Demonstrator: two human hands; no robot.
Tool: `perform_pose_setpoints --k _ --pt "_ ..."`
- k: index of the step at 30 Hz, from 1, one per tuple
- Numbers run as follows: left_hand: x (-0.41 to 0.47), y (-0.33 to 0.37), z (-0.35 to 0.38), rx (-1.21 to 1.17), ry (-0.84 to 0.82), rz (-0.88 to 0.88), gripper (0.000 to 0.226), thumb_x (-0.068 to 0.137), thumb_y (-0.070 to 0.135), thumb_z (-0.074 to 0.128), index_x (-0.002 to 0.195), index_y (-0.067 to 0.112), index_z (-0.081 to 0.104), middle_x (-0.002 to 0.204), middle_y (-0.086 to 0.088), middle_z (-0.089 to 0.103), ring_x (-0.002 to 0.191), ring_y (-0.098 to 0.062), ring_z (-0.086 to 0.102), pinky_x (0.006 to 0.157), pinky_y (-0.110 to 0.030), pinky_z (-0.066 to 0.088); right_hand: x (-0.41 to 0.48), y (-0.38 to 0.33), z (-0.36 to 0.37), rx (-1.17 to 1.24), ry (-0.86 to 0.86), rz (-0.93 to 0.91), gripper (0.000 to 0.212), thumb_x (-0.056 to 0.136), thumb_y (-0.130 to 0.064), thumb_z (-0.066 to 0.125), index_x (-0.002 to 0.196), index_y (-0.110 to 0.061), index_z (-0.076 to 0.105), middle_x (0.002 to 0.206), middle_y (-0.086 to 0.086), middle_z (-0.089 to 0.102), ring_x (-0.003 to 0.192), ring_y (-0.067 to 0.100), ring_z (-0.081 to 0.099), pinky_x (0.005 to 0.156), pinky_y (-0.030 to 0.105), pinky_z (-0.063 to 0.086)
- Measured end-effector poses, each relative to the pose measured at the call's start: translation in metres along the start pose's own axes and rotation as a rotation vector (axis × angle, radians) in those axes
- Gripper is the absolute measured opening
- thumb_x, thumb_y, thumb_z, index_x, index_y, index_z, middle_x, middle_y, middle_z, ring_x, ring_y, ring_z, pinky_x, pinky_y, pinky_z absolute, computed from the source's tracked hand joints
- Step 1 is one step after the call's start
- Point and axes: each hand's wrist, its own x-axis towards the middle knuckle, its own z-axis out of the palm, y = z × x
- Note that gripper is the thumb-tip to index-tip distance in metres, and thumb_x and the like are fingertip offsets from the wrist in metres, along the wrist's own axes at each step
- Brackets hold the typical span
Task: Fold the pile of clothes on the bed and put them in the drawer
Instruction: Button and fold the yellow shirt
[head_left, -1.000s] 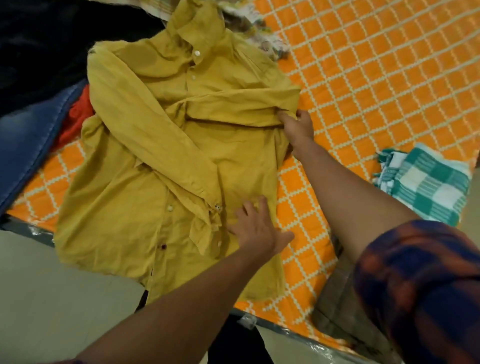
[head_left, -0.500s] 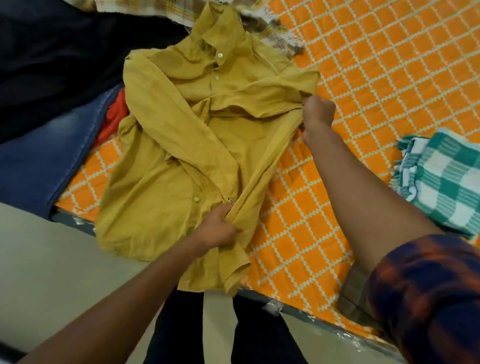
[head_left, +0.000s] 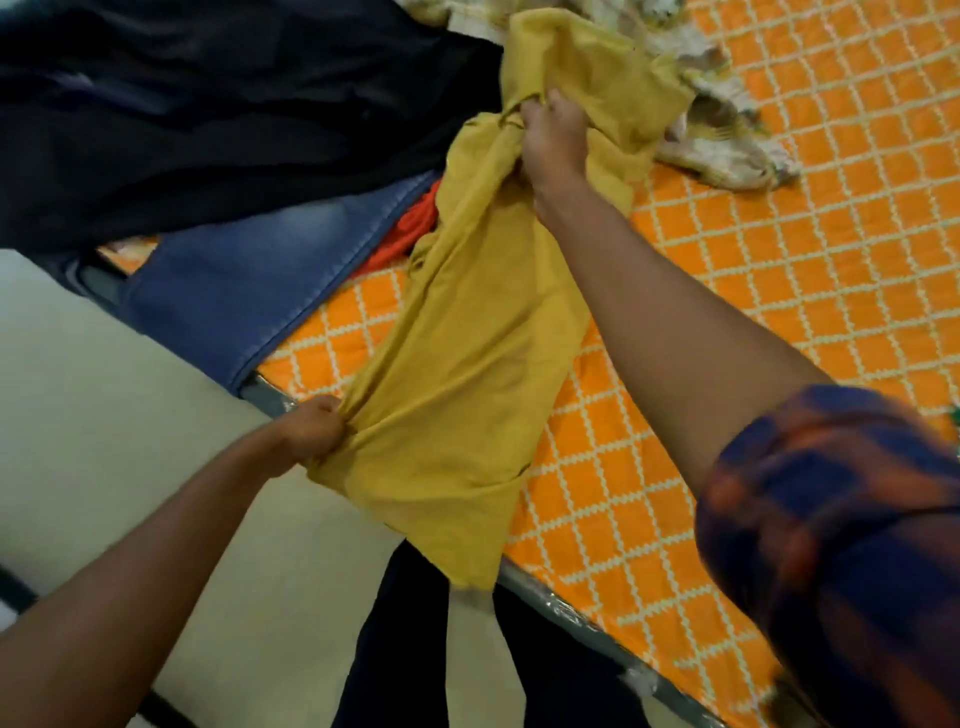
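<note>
A mustard yellow shirt (head_left: 478, 338) lies folded lengthwise into a narrow strip across the near edge of the bed (head_left: 779, 291), which has an orange cover with a white diamond grid. My left hand (head_left: 311, 434) grips the shirt's lower hem at the bed edge. Near the collar end, my right hand (head_left: 553, 137) is closed on a bunch of the fabric. The shirt's plain back side faces up and its bottom corner hangs over the bed edge. More of the pile sits to the left: blue jeans (head_left: 249, 291), a dark garment (head_left: 218, 104) and a red piece (head_left: 410, 231).
A pale patterned cloth (head_left: 722, 135) lies crumpled at the top, just beyond the shirt's collar. The bed's grey edge (head_left: 587, 618) runs diagonally from left to lower right. A light floor (head_left: 104, 405) is at the left, and my dark trouser legs show below.
The right half of the shirt has been swung over to the left, so the buttoned front and sleeves are now covered. Both hands moved left with the fabric. The green checked cloth has left the view.
</note>
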Motion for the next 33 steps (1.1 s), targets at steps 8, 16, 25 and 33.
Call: perform_pose_setpoints --k 8,16,25,33 --pt "0.02 -0.039 -0.026 0.143 0.081 0.03 0.029 0.095 0.006 0.052 0.121 0.014 0.061 0.121 -0.006 0.06 0.103 -0.023 0.058 0.087 -0.038 0.051 0.003 0.038 0.07 -0.407 -0.23 -0.063 0.068 0.099 -0.037 0.062 0.157 -0.016 0.034 0.147 -0.003 0.05 0.13 0.013 0.051 0.107 0.021 0.04" --pt "0.019 -0.042 -0.039 0.173 0.207 0.128 0.034 0.083 0.051 0.067 0.083 0.018 0.069 0.083 -0.004 0.068 0.079 -0.019 0.064 0.068 -0.035 0.05 -0.125 0.121 0.007 -0.462 0.557 -0.193 0.074 0.076 -0.035 0.076 0.141 -0.009 0.051 0.13 0.014 0.059 0.117 0.033 0.057 0.1 0.05 0.046" --pt "0.016 -0.051 -0.033 -0.165 0.158 0.082 0.036 0.08 0.04 0.081 0.099 0.011 0.074 0.104 -0.008 0.068 0.102 -0.027 0.063 0.076 -0.036 0.05 -0.277 0.18 -0.012 0.03 0.046 0.493 0.084 0.076 -0.031 0.09 0.146 -0.028 0.044 0.134 -0.009 0.061 0.118 0.014 0.062 0.1 0.037 0.052" --pt "0.011 -0.045 0.0 -0.404 0.062 -0.001 0.094 0.073 0.034 0.087 0.15 0.026 0.035 0.146 0.0 0.045 0.131 -0.031 0.048 0.104 -0.047 0.046 -0.299 0.199 -0.038 0.012 -0.062 0.516 0.077 0.077 -0.006 0.086 0.144 -0.016 0.05 0.133 0.001 0.064 0.118 0.023 0.062 0.105 0.046 0.051"
